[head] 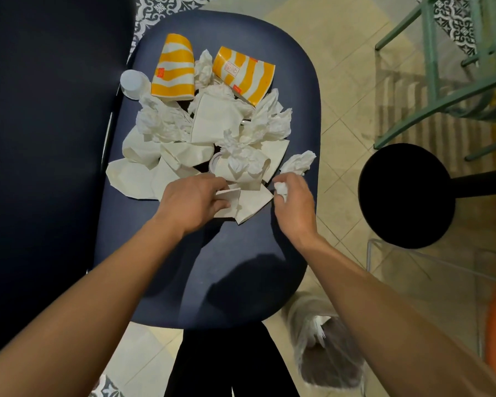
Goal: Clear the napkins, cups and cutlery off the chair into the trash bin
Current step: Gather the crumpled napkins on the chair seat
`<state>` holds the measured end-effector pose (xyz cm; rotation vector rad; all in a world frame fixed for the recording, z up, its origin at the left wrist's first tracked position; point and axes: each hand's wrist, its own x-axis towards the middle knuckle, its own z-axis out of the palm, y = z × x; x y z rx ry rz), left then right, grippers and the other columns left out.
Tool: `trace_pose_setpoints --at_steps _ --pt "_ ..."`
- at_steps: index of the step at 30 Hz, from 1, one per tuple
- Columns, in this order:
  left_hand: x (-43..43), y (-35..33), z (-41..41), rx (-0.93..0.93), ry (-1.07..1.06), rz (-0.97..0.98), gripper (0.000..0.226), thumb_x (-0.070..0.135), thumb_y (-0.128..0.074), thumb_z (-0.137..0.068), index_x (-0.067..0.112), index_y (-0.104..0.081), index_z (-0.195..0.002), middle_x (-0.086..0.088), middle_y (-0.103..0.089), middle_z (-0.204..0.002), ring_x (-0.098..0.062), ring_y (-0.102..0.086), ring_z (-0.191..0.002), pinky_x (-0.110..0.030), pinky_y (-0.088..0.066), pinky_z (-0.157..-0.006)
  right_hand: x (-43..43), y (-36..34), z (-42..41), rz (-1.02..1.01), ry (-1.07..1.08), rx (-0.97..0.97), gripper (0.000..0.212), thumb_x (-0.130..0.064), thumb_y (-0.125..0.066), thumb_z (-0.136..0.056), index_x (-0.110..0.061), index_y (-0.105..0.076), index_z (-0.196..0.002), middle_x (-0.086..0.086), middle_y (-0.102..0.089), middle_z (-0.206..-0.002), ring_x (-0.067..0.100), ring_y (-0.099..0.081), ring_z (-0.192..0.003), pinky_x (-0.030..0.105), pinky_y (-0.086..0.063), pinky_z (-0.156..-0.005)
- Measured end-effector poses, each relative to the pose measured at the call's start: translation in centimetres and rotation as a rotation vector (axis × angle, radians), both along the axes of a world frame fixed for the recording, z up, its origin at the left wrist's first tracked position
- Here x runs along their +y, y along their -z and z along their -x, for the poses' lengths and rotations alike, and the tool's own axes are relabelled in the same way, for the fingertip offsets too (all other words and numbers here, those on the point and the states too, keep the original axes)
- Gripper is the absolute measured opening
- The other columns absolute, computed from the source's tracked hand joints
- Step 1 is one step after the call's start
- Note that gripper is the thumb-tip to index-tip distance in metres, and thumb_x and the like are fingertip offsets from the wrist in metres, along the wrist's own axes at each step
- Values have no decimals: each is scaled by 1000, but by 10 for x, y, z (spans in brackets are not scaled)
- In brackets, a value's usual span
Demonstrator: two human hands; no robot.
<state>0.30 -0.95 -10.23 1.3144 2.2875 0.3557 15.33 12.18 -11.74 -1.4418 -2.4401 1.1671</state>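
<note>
Clearly the step in hand is gathering napkins from the near side of the heap. The left hand [195, 200] pinches a folded napkin [228, 196] between thumb and curled fingers, and the right hand [294, 204] is closed round a small crumpled wad [281, 189] just beside it. Both sit toward the middle of the chair [226, 267] seat. The rest of the napkin pile [212, 130] spreads behind them, with two striped paper cups [173, 68] lying on their sides at the far edge and a small white cup [132, 81] at the far left edge. No cutlery can be made out on the seat.

The lined trash bin [327, 348] stands on the floor just off the near right corner. To do this well, I would bunch the flat sheets into each fist rather than lift them singly. The loose tissue [298, 161] by the right edge could go with the right hand's load. Release low over the bin's mouth, since light paper may drift.
</note>
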Motion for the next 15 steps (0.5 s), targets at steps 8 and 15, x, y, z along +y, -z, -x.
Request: trace_pose_setpoints --at_steps 8,15 --pt "7 4 -4 -50 7 -36 30 42 -59 -86 22 -62 -109 2 -58 -92 -25 -56 -90 -32 -37 -61 45 5 23 -156 30 -209 65 -16 -64 -87 -16 -31 -142 9 -36 -130 23 -41 -117 30 -40 -92" --pt "7 7 -9 -108 -42 -76 29 41 -62 -85 21 -63 -105 1 -58 -86 -24 -54 -83 -32 -37 -61 50 24 21 -88 19 -423 42 -29 -57 -91 -8 -46 -126 15 -26 -138 31 -32 -123 36 -42 -85"
